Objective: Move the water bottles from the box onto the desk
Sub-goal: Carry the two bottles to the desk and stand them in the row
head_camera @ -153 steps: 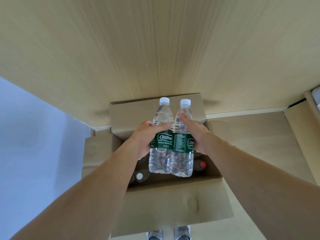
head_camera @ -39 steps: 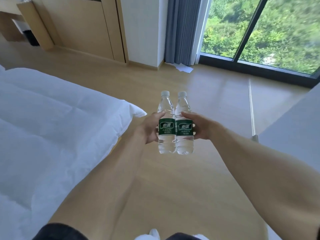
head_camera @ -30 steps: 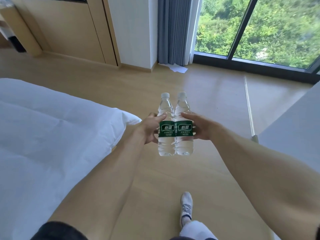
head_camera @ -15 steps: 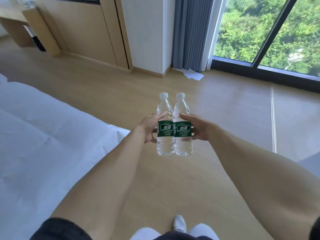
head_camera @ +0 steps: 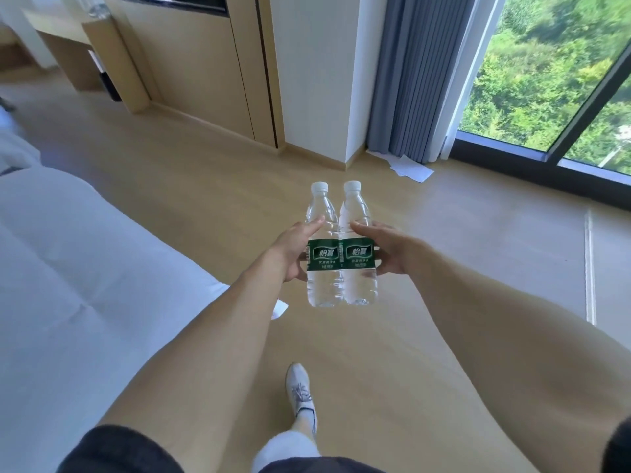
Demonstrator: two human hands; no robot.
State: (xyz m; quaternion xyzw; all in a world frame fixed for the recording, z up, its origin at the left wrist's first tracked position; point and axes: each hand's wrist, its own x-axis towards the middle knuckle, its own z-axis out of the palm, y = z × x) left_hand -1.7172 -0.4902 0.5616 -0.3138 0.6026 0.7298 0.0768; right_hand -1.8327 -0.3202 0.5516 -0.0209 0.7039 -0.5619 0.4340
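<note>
Two clear water bottles with white caps and green labels are held upright, side by side and touching, at chest height over the wooden floor. My left hand (head_camera: 293, 250) grips the left bottle (head_camera: 322, 288) around its label. The right bottle (head_camera: 360, 285) is gripped the same way by my right hand (head_camera: 392, 249). A wooden desk (head_camera: 58, 27) stands at the far upper left, with a clear bottle on its top edge. The box is out of view.
A white bed (head_camera: 68, 285) fills the left side. Ahead are a wood-panelled wall (head_camera: 191, 63), a white pillar, a grey curtain (head_camera: 413, 80) and a large window (head_camera: 546, 80). White papers (head_camera: 408, 167) lie on the floor by the curtain. My shoe (head_camera: 300, 390) steps forward.
The view has swung left and moved forward across the room, bringing the desk corner closer. Both bottles stay held together in front of me. One foot has stepped forward.
</note>
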